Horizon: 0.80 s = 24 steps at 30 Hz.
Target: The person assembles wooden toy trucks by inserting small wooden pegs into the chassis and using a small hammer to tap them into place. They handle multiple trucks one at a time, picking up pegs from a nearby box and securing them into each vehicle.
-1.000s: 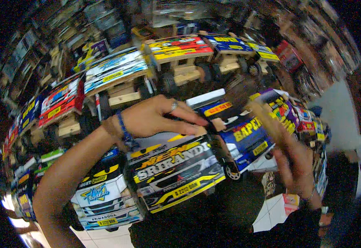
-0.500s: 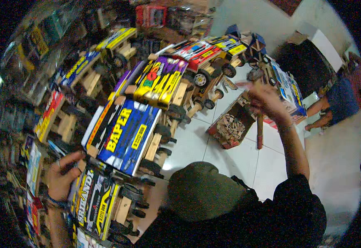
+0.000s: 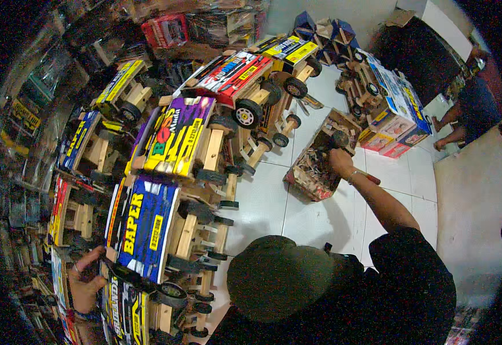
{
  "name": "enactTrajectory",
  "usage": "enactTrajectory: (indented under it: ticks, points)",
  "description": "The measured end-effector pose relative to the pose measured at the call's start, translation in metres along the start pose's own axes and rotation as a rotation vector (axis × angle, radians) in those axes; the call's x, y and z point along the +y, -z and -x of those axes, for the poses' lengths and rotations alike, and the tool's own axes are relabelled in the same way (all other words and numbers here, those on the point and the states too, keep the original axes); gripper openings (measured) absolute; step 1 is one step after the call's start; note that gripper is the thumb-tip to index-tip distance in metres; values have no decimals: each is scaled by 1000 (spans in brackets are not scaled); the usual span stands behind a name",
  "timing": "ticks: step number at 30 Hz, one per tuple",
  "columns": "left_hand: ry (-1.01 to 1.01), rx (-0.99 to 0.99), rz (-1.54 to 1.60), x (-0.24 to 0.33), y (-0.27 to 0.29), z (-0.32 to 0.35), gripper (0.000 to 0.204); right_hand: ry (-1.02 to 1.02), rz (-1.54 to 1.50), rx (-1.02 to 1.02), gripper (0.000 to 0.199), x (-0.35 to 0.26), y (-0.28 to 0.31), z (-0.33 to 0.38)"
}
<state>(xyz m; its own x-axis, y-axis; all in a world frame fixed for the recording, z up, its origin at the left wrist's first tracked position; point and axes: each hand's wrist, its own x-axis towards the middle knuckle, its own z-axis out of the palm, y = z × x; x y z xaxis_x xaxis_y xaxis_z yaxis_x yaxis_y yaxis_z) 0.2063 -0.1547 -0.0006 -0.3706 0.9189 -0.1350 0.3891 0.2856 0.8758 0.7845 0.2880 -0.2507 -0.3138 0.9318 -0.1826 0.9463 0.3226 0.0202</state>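
Stretched out to the right, my right arm reaches into an open, worn box (image 3: 299, 187) on the tiled floor. My right hand (image 3: 341, 164) is down among small brownish pieces, and its fingers are hidden there. Close to it in the box is a dark, roundish thing (image 3: 338, 138). A reddish stick-like handle (image 3: 370, 179) sticks out beyond my wrist. At the lower left, my left hand (image 3: 85, 284) has thumb and forefinger around the end of a black and yellow wooden toy truck (image 3: 127, 307). Touching distance away is a blue toy truck (image 3: 145, 227).
More toy trucks lie in rows, among them a purple and yellow one (image 3: 179, 138) and a red and white one (image 3: 231, 75). A white and blue toy truck (image 3: 397, 109) lies beyond the box. Another person's legs (image 3: 449, 129) show at the far right. Wrapped stacks (image 3: 38, 92) line the left.
My right hand has come down from above the box's far side into the box. The view has shifted, and my left hand stays by the end of the black and yellow toy truck.
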Motion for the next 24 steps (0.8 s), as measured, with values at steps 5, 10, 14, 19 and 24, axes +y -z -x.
enactTrajectory:
  ticks: [5, 10, 14, 19, 24]
  points:
    - [5, 72, -7, 5, -1, 8, 47, -37, 80, 71, 19, -24, -23, -15]
    - [32, 124, 94, 9, 3, 9, 52, 5, 172, 124, 21, -28, -18, -17]
    - [89, 234, 92, 16, 11, 2, 47, -43, -95, 138, 14, -19, 14, -3]
    - [121, 330, 6, 35, 8, 0, 34, -12, -729, 75, 31, -9, 77, 24]
    - [27, 293, -212, 76, -11, -4, 26, -27, -1019, 10, 27, -38, 160, 66]
